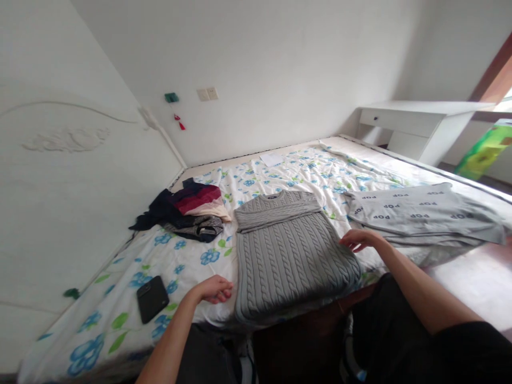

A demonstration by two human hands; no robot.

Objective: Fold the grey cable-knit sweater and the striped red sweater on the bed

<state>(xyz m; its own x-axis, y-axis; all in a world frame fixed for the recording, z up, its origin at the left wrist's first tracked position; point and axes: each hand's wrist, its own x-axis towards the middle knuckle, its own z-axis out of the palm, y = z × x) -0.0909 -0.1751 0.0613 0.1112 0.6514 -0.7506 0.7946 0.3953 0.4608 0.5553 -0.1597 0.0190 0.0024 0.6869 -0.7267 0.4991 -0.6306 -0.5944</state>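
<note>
A grey cable-knit sweater (288, 253) lies flat on the flowered bedsheet (180, 256), its sleeves folded in across the chest. My left hand (214, 289) rests on the sheet just beside the sweater's lower left edge, fingers loosely curled with nothing in them. My right hand (358, 239) hovers at the sweater's right edge, fingers bent and apart, holding nothing that I can see.
A pile of dark, maroon and beige clothes (188, 213) sits at the upper left of the bed. A grey garment printed "POP" (420, 216) lies to the right. A black phone (152, 298) rests near the left edge. A white desk (416, 120) stands behind.
</note>
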